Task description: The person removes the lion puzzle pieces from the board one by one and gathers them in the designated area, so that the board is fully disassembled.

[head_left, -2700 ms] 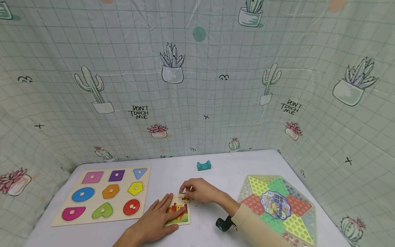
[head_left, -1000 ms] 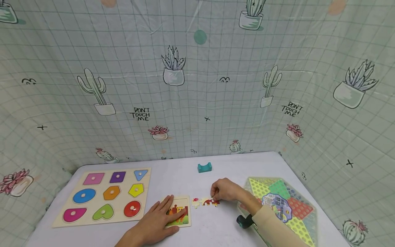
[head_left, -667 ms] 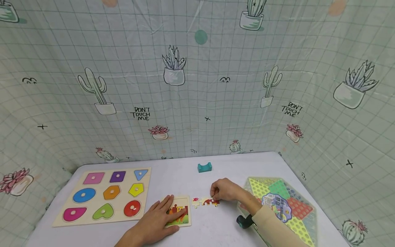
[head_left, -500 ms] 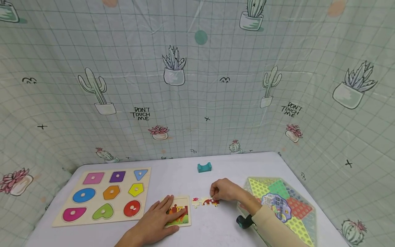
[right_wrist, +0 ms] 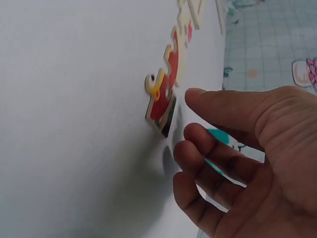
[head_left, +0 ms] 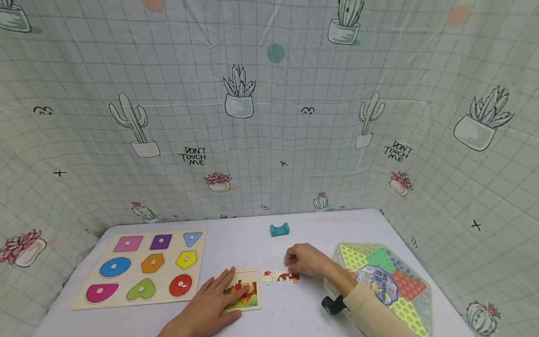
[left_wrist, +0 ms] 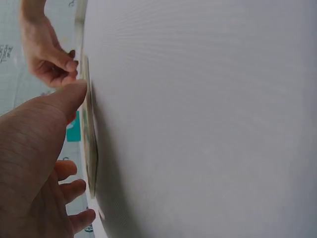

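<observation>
My left hand [head_left: 210, 304] lies with outstretched fingers over a small framed jigsaw puzzle [head_left: 259, 295] and covers its left part. In the left wrist view the thumb is at the near edge of the puzzle frame [left_wrist: 91, 153]. Right of the frame, several jigsaw pieces [head_left: 281, 276] form a short row on the white table. My right hand [head_left: 309, 260] is at the right end of that row. In the right wrist view its loosely bent fingers hold nothing, with a gap to the red and yellow end piece [right_wrist: 161, 101].
A wooden shape board [head_left: 160, 295] with knobbed coloured shapes lies at the left. At the right is a star-patterned game board [head_left: 406, 281], partly behind the right forearm. A small teal block [head_left: 279, 230] stands toward the back. Patterned cloth [head_left: 269, 117] rises behind the table.
My right hand has moved from the puzzle frame's far edge to the right, and a row of pieces now shows there. Lately its fingers have loosened off the end piece. The left hand barely shifts.
</observation>
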`<action>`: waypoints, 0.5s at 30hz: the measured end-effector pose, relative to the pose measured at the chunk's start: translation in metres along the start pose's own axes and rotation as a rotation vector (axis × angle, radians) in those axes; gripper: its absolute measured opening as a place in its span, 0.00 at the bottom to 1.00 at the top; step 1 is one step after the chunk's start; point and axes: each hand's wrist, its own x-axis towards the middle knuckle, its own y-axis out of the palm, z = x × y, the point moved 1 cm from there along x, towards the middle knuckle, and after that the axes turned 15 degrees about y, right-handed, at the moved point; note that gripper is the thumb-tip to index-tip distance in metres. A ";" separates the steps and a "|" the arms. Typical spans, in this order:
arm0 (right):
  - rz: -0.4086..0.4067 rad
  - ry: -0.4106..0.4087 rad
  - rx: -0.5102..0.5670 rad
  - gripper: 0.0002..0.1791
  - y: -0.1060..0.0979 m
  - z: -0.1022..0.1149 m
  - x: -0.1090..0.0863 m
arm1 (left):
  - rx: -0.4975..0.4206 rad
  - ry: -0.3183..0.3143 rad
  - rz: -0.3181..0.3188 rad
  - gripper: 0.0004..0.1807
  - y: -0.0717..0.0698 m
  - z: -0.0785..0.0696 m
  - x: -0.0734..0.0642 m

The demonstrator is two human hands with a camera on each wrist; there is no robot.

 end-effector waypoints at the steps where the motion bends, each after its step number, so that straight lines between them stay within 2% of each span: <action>1: -0.005 0.000 0.007 0.06 0.001 0.003 0.000 | -0.001 -0.008 -0.003 0.33 -0.001 0.000 -0.002; 8: -0.015 -0.085 0.038 0.02 0.010 0.029 0.003 | -0.002 -0.053 -0.010 0.33 -0.008 0.000 -0.015; 15: 0.029 -0.157 0.070 0.02 0.031 0.067 0.009 | -0.052 -0.083 0.042 0.32 -0.006 0.004 -0.023</action>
